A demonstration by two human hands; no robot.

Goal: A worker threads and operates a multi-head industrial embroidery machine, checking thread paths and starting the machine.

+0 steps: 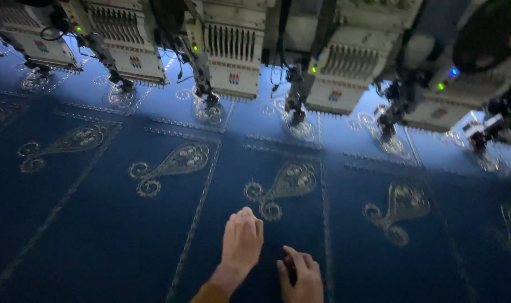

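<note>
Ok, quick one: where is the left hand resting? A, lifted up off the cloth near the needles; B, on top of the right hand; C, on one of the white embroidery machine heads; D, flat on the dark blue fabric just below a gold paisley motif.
D: the left hand lies palm down on the dark blue fabric, just below a gold paisley motif.

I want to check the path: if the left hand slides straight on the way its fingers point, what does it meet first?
Probably the gold paisley motif embroidered on the blue fabric, just ahead of the left hand; depth is unclear.
</note>
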